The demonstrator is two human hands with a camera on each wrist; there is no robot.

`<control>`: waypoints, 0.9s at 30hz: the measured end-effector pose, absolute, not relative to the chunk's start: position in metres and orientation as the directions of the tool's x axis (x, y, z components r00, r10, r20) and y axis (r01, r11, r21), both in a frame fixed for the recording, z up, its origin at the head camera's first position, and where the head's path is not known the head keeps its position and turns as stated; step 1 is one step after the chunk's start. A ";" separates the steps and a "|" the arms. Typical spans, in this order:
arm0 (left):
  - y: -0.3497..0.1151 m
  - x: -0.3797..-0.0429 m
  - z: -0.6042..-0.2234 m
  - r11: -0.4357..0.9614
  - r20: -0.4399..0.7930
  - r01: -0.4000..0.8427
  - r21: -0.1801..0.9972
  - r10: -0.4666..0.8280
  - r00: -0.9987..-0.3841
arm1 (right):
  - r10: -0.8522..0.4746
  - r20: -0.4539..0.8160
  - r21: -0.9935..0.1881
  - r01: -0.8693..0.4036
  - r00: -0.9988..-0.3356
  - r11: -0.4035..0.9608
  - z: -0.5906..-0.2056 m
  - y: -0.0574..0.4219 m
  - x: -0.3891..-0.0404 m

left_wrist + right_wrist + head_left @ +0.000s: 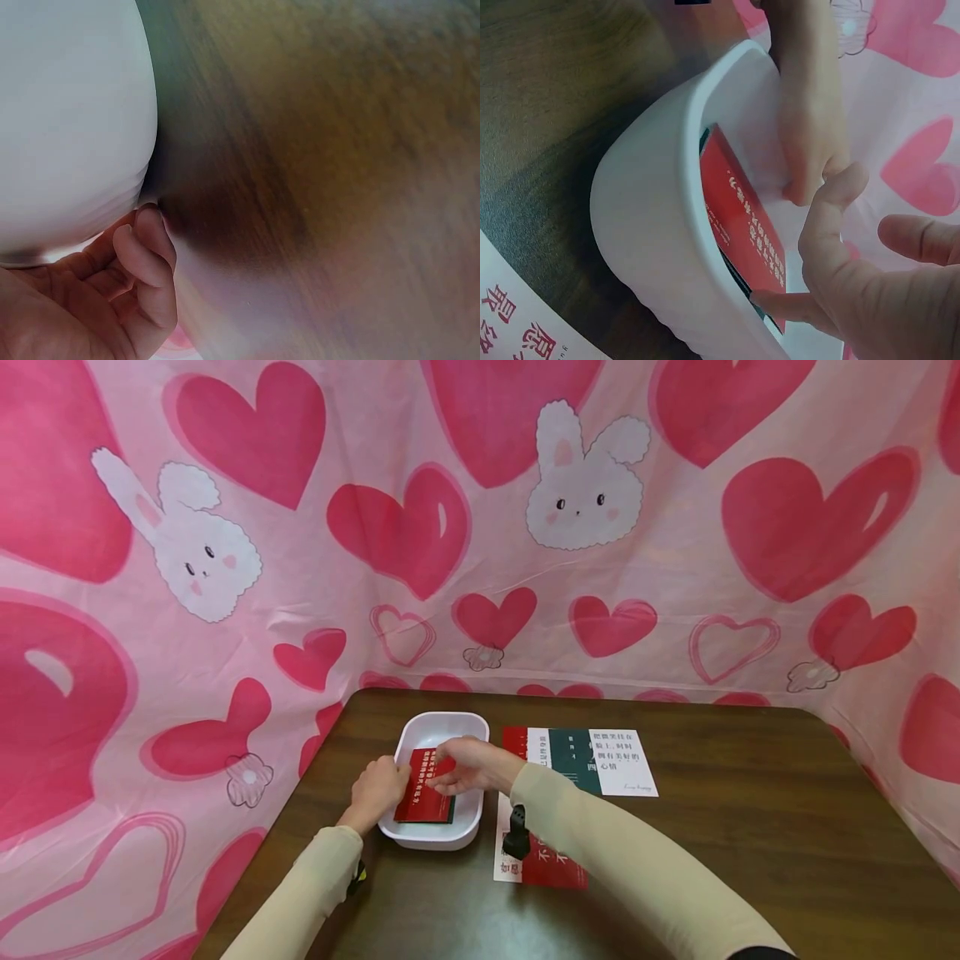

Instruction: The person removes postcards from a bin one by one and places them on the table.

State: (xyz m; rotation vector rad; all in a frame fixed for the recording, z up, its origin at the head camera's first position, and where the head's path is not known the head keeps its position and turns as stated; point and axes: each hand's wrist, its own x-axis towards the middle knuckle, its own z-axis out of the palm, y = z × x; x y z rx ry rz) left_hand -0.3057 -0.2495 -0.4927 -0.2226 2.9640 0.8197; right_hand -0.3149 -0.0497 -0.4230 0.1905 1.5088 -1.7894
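A white plastic basin (pixel 442 724) stands on the table, with a small stack of cards inside. The top card (pixel 422 802) is red with white writing, and a dark green edge shows under it. My left hand (pixel 377 789) grips the basin's left rim; in the left wrist view its curled fingers (pixel 154 262) lie against the outer wall. Over the cards is my right hand (pixel 476 764), its fingers spread and holding nothing. One fingertip (pixel 761 298) reaches the edge of the stack in the right wrist view.
Right of the basin, several printed cards lie overlapping on the brown wooden table (pixel 720 827): a white one (pixel 626 768), a dark green one (pixel 567 752) and a red one (pixel 551 868) among them. A pink heart-patterned cloth (pixel 517 568) hangs round the table.
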 end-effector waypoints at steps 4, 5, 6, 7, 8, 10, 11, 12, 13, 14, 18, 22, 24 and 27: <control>-0.250 -0.306 -0.492 0.842 -0.109 -0.162 0.514 -0.123 -0.986 | -0.451 -0.571 -0.772 0.635 -0.686 0.012 -0.420 -0.048 -0.315; -0.249 -0.306 -0.491 0.840 -0.114 -0.163 0.518 -0.121 -0.986 | -0.449 -0.573 -0.772 0.635 -0.686 0.015 -0.419 -0.049 -0.315; -0.249 -0.306 -0.491 0.838 -0.116 -0.163 0.521 -0.120 -0.986 | -0.447 -0.576 -0.771 0.637 -0.685 0.017 -0.419 -0.049 -0.315; -0.249 -0.306 -0.491 0.836 -0.117 -0.164 0.523 -0.121 -0.986 | -0.444 -0.572 -0.776 0.631 -0.690 0.019 -0.419 -0.049 -0.315; -0.249 -0.306 -0.491 0.837 -0.116 -0.165 0.521 -0.122 -0.986 | -0.437 -0.567 -0.782 0.623 -0.698 0.019 -0.419 -0.050 -0.315; -0.249 -0.306 -0.491 0.838 -0.112 -0.164 0.521 -0.123 -0.986 | -0.412 -0.558 -0.796 0.605 -0.720 0.019 -0.420 -0.051 -0.314; -0.249 -0.306 -0.491 0.838 -0.110 -0.165 0.520 -0.126 -0.986 | -0.396 -0.554 -0.802 0.597 -0.732 0.018 -0.421 -0.051 -0.314; -0.249 -0.306 -0.491 0.839 -0.107 -0.164 0.519 -0.127 -0.986 | -0.380 -0.550 -0.808 0.589 -0.743 0.018 -0.422 -0.052 -0.314; -0.249 -0.306 -0.490 0.840 -0.105 -0.164 0.518 -0.128 -0.986 | -0.366 -0.546 -0.815 0.579 -0.754 0.023 -0.423 -0.052 -0.314; -0.249 -0.306 -0.490 0.841 -0.103 -0.163 0.516 -0.128 -0.986 | -0.355 -0.543 -0.820 0.571 -0.761 0.031 -0.425 -0.052 -0.314; -0.250 -0.305 -0.491 0.839 -0.108 -0.162 0.519 -0.124 -0.986 | -0.349 -0.518 -0.849 0.519 -0.781 0.097 -0.433 -0.056 -0.313; -0.251 -0.305 -0.491 0.834 -0.114 -0.165 0.526 -0.124 -0.986 | -0.325 -0.444 -0.895 0.396 -0.835 0.205 -0.439 -0.063 -0.308; -0.250 -0.305 -0.491 0.832 -0.113 -0.165 0.529 -0.124 -0.986 | -0.297 -0.406 -0.903 0.329 -0.864 0.277 -0.440 -0.065 -0.305; -0.251 -0.305 -0.493 0.832 -0.115 -0.167 0.529 -0.125 -0.985 | -0.254 -0.371 -0.888 0.262 -0.893 0.377 -0.441 -0.068 -0.302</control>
